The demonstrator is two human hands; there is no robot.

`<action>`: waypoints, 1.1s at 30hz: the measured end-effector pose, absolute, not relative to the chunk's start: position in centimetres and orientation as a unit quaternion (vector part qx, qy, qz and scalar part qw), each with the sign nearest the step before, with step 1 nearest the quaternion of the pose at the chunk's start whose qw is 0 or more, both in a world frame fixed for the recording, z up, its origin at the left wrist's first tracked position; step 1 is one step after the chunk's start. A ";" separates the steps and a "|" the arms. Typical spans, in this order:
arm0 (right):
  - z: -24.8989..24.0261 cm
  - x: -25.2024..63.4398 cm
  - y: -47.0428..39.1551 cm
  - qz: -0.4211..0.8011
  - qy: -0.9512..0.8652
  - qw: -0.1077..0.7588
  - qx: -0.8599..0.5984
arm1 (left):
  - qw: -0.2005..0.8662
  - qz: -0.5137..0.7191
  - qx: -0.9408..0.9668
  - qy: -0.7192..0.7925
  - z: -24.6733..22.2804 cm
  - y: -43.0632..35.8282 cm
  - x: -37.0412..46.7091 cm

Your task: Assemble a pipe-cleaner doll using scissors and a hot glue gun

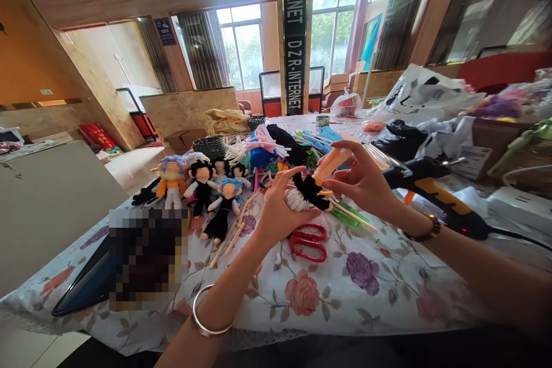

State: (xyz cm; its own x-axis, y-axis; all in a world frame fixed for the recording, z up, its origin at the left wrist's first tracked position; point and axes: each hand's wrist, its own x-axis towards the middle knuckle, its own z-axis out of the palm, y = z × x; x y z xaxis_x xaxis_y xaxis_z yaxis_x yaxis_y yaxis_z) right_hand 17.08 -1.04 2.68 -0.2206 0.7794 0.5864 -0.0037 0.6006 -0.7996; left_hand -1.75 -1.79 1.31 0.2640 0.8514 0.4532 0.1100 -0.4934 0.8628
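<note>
Between my two hands is a small fuzzy doll (311,191) with a black body, a white section and a peach end. My left hand (276,207) grips its black and white part between thumb and fingers. The fingers of my right hand (360,175) close around the peach end. Below the doll, red-handled scissors (310,243) lie on the tablecloth, their blades hidden. A black and orange glue gun (440,195) rests to the right of my right wrist, with a small red light on. Several finished-looking dolls (202,187) are grouped to the left.
Bundles of coloured pipe cleaners (263,146) are piled behind my hands. A tablet (86,276), its screen blurred out, lies at the left on the floral tablecloth (276,299). Plastic bags (425,95) crowd the back right. A white power strip (515,207) sits at the right.
</note>
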 end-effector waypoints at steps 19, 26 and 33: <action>2.9 16.5 -2.0 0.282 -0.710 0.574 -0.295 | 0.087 0.547 0.765 0.330 0.2 -1.7 -1.5; 2.8 15.9 -2.6 0.236 -0.710 0.602 -0.280 | 0.044 0.579 0.752 0.312 -0.4 -2.1 -1.8; 2.4 15.8 -2.7 0.146 -0.737 0.630 -0.196 | -0.151 0.612 0.749 0.205 -0.6 -1.4 -2.1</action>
State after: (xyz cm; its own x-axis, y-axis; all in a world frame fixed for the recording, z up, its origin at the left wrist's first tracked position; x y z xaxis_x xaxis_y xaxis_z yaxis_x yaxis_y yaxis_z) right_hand 15.81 -2.74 2.36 -0.1284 0.4728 0.8717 0.1047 0.8806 -0.4622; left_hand -2.07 -1.37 -0.65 0.1666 0.1224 0.9784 0.4926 -0.8699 0.0249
